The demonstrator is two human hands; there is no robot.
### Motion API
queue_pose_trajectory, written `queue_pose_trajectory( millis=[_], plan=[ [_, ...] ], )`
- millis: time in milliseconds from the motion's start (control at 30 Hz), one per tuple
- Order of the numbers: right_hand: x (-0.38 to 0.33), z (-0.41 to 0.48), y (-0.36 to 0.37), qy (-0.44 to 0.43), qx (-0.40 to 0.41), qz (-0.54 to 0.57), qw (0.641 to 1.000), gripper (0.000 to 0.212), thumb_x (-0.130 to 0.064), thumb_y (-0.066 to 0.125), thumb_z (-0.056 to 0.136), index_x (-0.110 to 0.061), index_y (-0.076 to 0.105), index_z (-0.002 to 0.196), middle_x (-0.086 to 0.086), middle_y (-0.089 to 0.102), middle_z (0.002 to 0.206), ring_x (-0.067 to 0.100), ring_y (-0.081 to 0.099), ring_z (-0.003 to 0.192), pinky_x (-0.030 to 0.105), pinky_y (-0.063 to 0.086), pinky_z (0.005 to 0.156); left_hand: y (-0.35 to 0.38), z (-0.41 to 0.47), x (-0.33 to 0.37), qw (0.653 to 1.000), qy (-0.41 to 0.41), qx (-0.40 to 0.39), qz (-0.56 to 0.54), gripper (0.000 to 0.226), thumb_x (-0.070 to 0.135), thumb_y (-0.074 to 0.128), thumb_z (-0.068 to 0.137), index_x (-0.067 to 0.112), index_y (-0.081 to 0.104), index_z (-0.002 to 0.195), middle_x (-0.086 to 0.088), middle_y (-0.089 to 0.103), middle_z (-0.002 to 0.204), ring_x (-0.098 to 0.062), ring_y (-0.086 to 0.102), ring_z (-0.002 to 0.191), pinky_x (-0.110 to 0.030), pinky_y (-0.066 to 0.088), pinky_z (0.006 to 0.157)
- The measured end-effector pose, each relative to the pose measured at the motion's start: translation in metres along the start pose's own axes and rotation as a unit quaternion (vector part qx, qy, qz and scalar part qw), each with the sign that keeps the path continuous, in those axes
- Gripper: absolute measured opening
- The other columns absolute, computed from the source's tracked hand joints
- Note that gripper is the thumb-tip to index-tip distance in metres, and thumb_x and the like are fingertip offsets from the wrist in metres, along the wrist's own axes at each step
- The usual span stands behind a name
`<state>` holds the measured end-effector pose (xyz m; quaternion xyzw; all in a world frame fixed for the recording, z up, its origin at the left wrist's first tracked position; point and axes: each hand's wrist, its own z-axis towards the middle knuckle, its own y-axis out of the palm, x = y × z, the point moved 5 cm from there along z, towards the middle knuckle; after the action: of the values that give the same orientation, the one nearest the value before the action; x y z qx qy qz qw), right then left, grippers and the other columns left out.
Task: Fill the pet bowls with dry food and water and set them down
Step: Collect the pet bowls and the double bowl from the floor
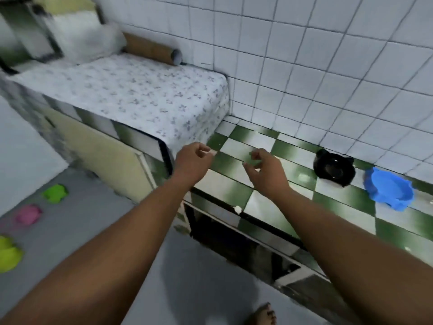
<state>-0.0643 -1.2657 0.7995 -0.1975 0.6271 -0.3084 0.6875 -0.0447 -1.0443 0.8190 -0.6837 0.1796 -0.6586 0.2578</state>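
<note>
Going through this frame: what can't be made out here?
Head view only.
- black bowl: contents lost in its dark interior.
- blue bowl: too blurred to tell water from empty.
- yellow-green bowl: cut off by the left edge.
- objects at top left: smeared by motion blur.
- cabinet opening under the counter: too dark.

No readable text, no legible label, brand, number or sign on any surface, view soft and blurred

I see a black bowl [334, 168] and a blue bowl [389, 189] at the back edge of the green-and-white checked counter [288, 146]. A white cloth [140, 95] has a grey floral print. Green bowl [55, 193], pink bowl [28, 214] and lime bowl [8, 253] are on the grey floor [93, 219].
</note>
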Motion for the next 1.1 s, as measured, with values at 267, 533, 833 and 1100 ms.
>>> queue_pose_trajectory(
  millis=[267,533,833,1100],
  plan=[
    [-0.19,-0.032,0.154,-0.177,-0.134,0.022,0.975,0.023,-0.033,0.067,0.091,-0.019,0.062,0.108,-0.004,0.067,0.096,0.014,0.066,0.081,0.033,0.056,0.076,-0.209,-0.053,-0.123,0.992,-0.054,0.112,0.035,0.019,0.033,0.069,0.094,0.019,0.071,0.107,0.003,0.068,0.095,-0.018,0.065,0.088,-0.028,0.048,0.074],
    [-0.323,-0.06,0.313,-0.272,-0.31,-0.023,0.911,0.026,-0.035,0.069,0.09,-0.022,0.063,0.111,-0.01,0.064,0.1,0.011,0.065,0.083,0.025,0.05,0.076,-0.351,-0.108,-0.256,0.967,-0.173,0.184,0.039,0.015,0.022,0.069,0.094,0.012,0.071,0.105,-0.004,0.07,0.088,-0.017,0.061,0.08,-0.026,0.047,0.076],
    [-0.415,-0.025,0.501,-0.313,-0.395,-0.015,0.864,0.025,-0.03,0.07,0.089,-0.015,0.065,0.108,-0.003,0.068,0.099,0.015,0.064,0.084,0.024,0.047,0.082,-0.455,-0.096,-0.404,0.921,-0.291,0.249,0.074,0.02,0.02,0.064,0.097,0.01,0.068,0.115,0.0,0.062,0.081,-0.028,0.062,0.083,-0.024,0.032,0.063],
    [-0.489,0.034,0.664,-0.281,-0.472,-0.003,0.836,0.014,-0.016,0.07,0.088,-0.016,0.069,0.102,0.006,0.073,0.093,0.023,0.068,0.09,0.032,0.053,0.09,-0.536,-0.016,-0.51,0.884,-0.363,0.288,0.065,0.029,0.02,0.061,0.099,0.011,0.065,0.126,-0.002,0.061,0.091,-0.023,0.059,0.085,-0.017,0.036,0.062]
  ],
)
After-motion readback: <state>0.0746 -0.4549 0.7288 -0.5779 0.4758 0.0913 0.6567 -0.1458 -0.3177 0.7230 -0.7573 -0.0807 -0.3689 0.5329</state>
